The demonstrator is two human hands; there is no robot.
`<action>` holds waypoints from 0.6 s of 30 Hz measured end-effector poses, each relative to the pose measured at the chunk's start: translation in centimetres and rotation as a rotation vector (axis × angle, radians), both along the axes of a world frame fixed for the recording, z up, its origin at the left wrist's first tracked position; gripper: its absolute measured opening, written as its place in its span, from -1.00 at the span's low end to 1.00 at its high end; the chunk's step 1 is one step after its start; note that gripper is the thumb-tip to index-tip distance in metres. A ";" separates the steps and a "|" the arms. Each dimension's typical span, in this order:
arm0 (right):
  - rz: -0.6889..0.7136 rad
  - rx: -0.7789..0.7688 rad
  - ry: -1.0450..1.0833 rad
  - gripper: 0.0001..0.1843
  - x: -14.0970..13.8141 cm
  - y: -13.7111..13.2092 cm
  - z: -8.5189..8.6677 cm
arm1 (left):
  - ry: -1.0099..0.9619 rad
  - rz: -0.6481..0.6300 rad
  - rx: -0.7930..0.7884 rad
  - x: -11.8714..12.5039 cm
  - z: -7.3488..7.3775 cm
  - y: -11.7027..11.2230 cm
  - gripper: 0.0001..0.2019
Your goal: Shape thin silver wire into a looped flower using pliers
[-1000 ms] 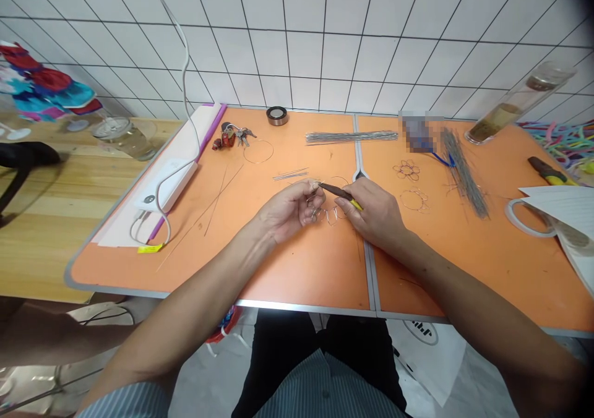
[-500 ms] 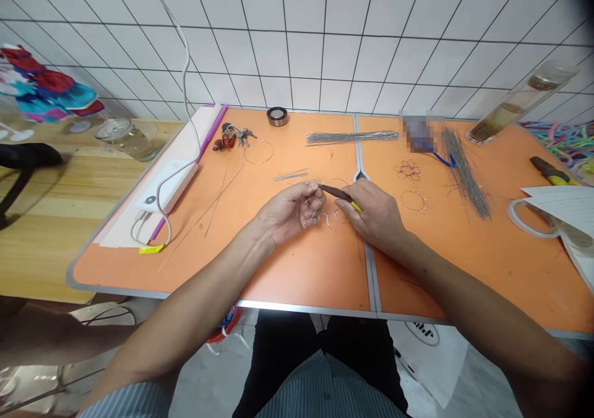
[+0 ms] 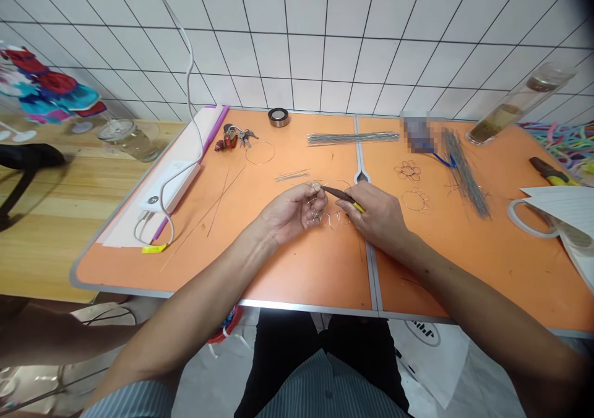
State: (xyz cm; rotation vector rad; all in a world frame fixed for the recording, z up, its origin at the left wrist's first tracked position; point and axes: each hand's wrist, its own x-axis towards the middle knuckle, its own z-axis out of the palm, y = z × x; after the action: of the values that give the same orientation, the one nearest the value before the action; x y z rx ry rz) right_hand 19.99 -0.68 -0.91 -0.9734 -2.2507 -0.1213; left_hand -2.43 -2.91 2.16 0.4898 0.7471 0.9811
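Observation:
My left hand is curled around a thin wire shape made of small loops, pinching it between thumb and fingers just above the orange table. My right hand grips pliers with a yellow handle and dark jaws. The jaw tips meet the wire at my left thumb. Both hands sit near the table's centre seam.
Two finished wire flowers lie to the right, with a bundle of straight wires behind and another bundle at right. Keys, a tape roll, a white power strip, a jar and white papers stand around.
The hands and the wire shape have hardly moved. The view has shifted slightly; the pliers stay at the wire by my left thumb.

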 end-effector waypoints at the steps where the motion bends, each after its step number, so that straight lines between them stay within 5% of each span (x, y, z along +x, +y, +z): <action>1: -0.003 0.004 -0.002 -0.65 0.0 0.0 0.0 | 0.001 -0.009 0.004 0.0 0.0 0.0 -0.84; 18: 0.016 0.030 0.029 -0.76 0.0 0.3 0.3 | 0.020 0.030 0.167 -0.6 0.1 0.4 -0.88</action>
State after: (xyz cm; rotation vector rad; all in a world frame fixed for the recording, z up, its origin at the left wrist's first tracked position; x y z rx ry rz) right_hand 20.03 -0.35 -0.63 -0.9348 -2.2234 -0.1327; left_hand -3.03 -2.50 2.29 0.6362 0.6947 1.0730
